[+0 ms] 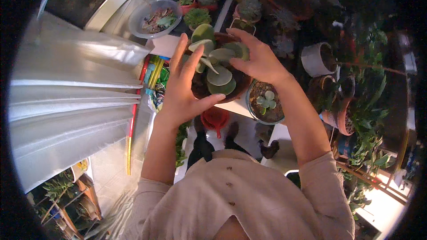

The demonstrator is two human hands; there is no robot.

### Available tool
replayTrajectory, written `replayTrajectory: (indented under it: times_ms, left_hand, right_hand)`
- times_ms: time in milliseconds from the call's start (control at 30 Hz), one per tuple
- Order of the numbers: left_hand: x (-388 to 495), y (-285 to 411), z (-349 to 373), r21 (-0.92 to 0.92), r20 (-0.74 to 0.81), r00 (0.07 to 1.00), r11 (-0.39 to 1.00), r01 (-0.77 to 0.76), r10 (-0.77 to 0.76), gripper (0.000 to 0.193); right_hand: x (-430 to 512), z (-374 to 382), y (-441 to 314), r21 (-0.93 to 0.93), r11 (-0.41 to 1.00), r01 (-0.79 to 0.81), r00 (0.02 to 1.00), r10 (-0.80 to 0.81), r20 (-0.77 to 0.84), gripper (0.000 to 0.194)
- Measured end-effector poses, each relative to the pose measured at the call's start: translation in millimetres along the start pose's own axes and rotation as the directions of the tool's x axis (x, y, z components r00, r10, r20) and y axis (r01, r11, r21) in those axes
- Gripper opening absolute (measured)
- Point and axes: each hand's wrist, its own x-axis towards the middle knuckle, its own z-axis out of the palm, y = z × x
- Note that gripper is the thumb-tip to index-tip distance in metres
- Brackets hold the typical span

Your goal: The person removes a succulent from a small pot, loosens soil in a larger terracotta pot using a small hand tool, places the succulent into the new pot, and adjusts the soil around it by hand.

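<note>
A succulent with broad, rounded grey-green leaves (219, 75) grows in a round brown pot (245, 85) before me, at the edge of a white surface. My left hand (186, 86) spreads around the plant's left side, fingers apart. Its thumb reaches across to the lowest leaf and the near rim; whether it presses on either is unclear. From the right, my right hand (258, 56) curves over the far side, with a leaf between its spread thumb and forefinger. No firm grip shows. Close to my right forearm stands a glass-like pot (249, 106) holding a small rosette succulent (266, 101).
A clear plastic bowl (133, 23) with dried leaves sits back left, beside small potted succulents (196, 18). A white pot (313, 60) and a terracotta pot (343, 116) stand to the right. A red plastic vessel (215, 118) is below the edge. A pale curtain (76, 103) hangs left.
</note>
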Motion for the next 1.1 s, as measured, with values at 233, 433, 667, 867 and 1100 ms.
replayTrajectory:
  times_ms: [233, 433, 667, 867, 1100]
  left_hand:
    - [-23.5, -58.9, -8.4, -0.063, -0.485, 0.863, 0.99, 0.124, -0.139, 0.038]
    - [-26.3, -77.0, 17.8, -0.354, -0.36, 0.825, 0.882, 0.312, -0.436, 0.03]
    - [-23.7, -86.3, 19.3, -0.618, -0.193, 0.822, 0.717, 0.322, -0.536, 0.034]
    - [-22.1, -92.4, 18.6, -0.676, -0.091, 0.856, 0.663, 0.323, -0.51, 0.037]
    - [-20.8, -80.9, -7.4, -0.662, -0.024, 0.865, 0.657, 0.361, -0.5, 0.034]
  right_hand:
    - [19.5, -2.0, -10.5, -0.143, 0.979, 0.146, 0.987, -0.135, 0.082, 0.085]
    - [52.7, 13.3, -22.7, 0.073, 0.997, 0.03, 0.968, -0.047, 0.248, 0.092]
    - [65.1, 10.8, -2.1, -0.046, 0.999, -0.001, 0.958, 0.014, 0.285, 0.101]
    - [82.4, 1.1, -29.5, 0.171, 0.974, -0.147, 0.851, 0.036, 0.524, 0.111]
    - [93.8, 11.6, -66.5, -0.213, 0.946, 0.245, 0.871, -0.118, 0.477, 0.092]
